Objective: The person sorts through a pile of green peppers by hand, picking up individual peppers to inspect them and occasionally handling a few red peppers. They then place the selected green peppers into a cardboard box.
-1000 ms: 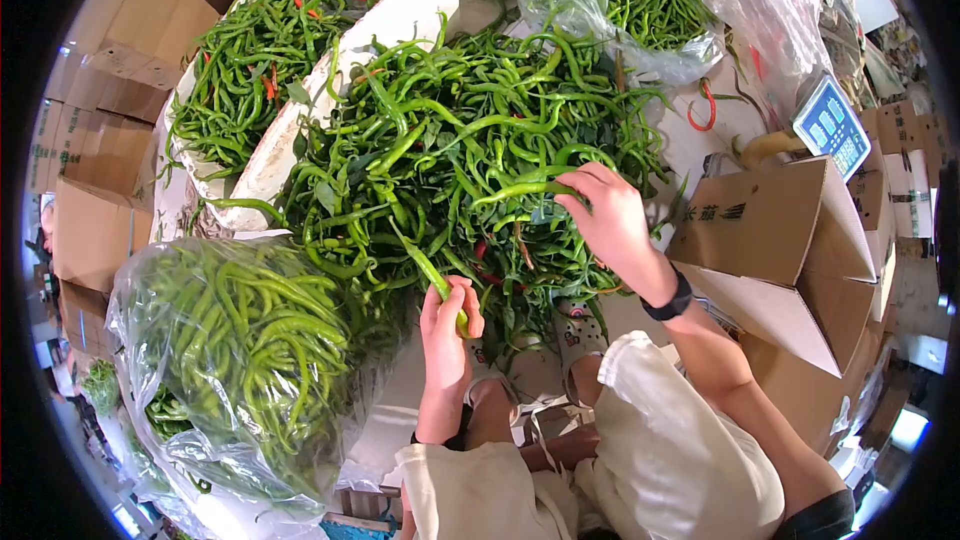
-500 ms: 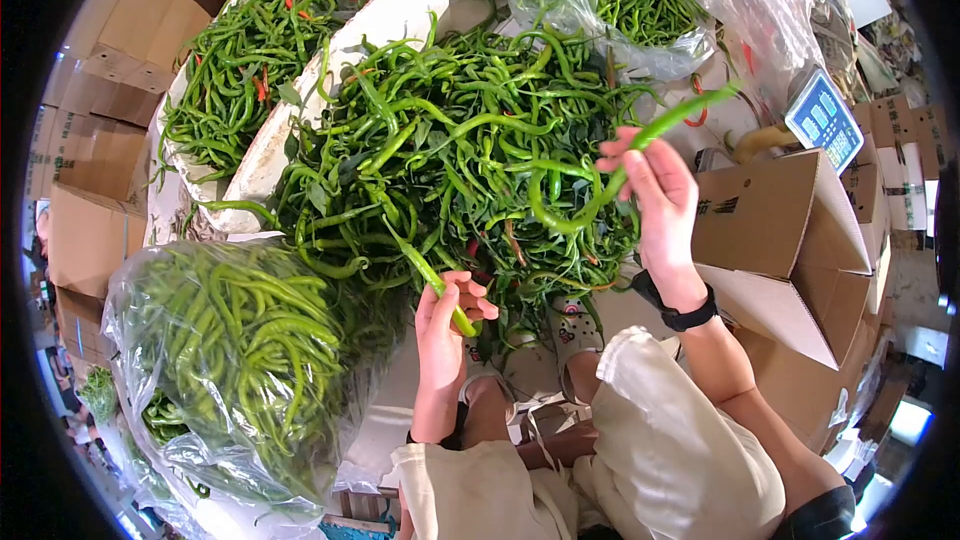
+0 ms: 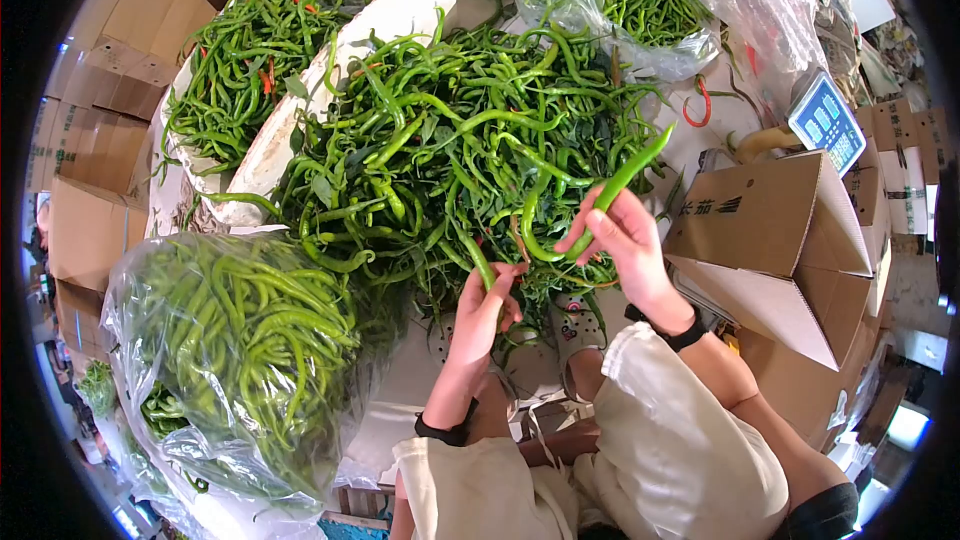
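My left hand is closed around a green chili pepper, whose tip points up and away from me. To its right, my right hand grips a long green chili pepper; one end rises above the fingers, and a curved length hooks out to the left below them. Both hands are over the near edge of a large heap of green chili peppers mixed with leaves and stems. My fingers hide parts of both held peppers.
A clear plastic bag of green peppers stands at left. Behind it is a white foam box with more peppers. At right are an open cardboard box and a scale display. Another pepper-filled bag lies at the back.
My left hand has moved right and slightly up with its pepper. My right hand has come down and left with its pepper, so the two hands are closer together.
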A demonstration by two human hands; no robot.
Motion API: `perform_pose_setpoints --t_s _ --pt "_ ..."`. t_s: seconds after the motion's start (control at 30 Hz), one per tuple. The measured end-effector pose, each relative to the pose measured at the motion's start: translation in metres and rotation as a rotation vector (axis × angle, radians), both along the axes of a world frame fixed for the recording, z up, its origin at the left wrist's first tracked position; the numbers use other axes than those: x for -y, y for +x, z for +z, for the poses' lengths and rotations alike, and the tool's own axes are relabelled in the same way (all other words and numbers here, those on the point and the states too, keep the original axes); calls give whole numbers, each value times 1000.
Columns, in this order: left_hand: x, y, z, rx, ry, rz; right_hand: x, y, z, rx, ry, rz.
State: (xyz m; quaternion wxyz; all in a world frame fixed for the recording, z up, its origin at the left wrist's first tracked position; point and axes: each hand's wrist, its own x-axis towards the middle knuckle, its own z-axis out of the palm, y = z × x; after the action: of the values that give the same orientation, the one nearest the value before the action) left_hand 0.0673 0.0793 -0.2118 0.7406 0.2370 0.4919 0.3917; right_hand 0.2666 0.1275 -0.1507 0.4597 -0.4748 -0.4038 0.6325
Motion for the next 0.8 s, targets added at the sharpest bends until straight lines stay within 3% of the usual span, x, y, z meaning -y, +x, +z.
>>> perform_pose_setpoints --t_s 0.2,0.3,0.37,0.5,0.6,0.73,0.8 --pt "-5 22 -19 -101 -32 66 52 -9 -27 -105 -52 164" --pt "-1 28 -27 -104 -25 41 66 -8 -32 150 172 238" --pt "2 27 -28 -103 12 77 64 -5 -32 299 315 -59" --pt "1 14 -17 -57 63 186 28 7 1 57 25 -511" --pt "4 8 -14 -42 107 197 20 17 0 8 11 -514" --pt "7 2 -7 -68 56 205 25 17 0 104 121 -297" --pt "6 -3 -2 -75 -3 231 26 19 1 38 164 -353"
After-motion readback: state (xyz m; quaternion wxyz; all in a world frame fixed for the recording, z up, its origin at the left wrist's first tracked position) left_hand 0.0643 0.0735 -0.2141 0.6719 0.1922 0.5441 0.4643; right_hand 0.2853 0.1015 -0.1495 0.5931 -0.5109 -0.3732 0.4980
